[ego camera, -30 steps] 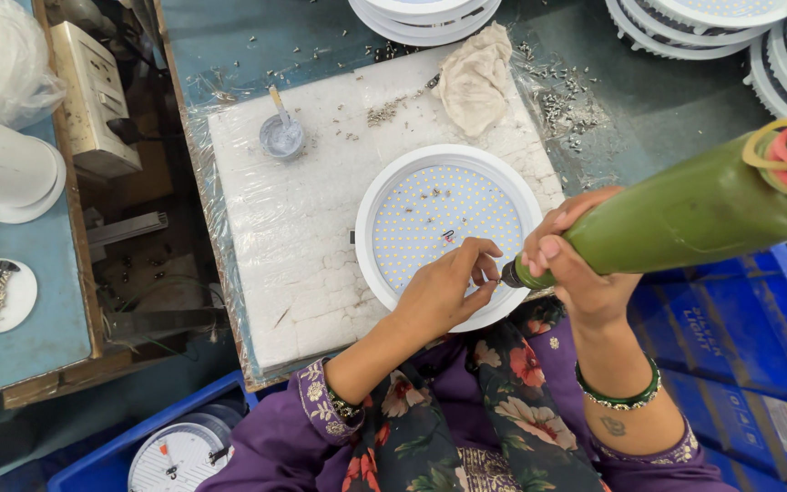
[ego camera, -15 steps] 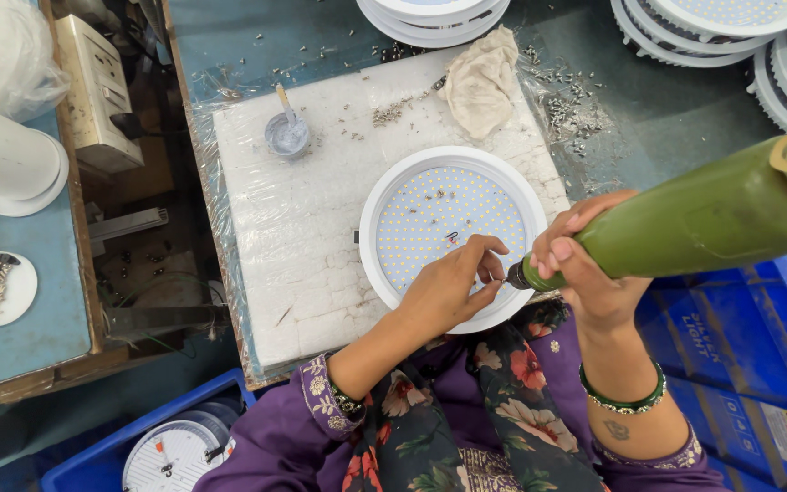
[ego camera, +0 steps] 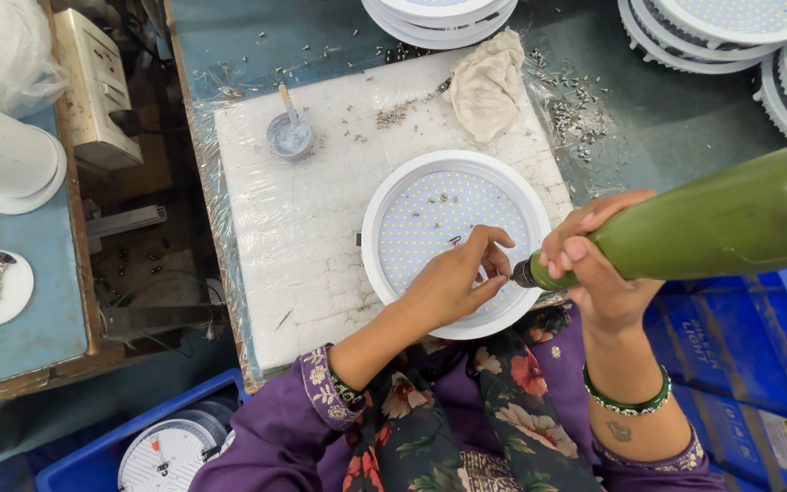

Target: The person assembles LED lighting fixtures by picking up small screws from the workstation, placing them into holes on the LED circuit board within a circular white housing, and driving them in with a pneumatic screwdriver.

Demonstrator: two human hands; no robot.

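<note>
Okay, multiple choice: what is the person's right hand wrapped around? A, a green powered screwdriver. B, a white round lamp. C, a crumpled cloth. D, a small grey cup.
A: the right hand grips the front end of the green powered screwdriver, its tip beside the left hand over the round white lamp panel.

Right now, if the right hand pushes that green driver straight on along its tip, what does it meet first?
The left hand: its fingertips sit right at the tip of the green driver held in the right hand. Just past them lies the round white light panel. Whether the tip already touches the fingers is unclear.
</note>
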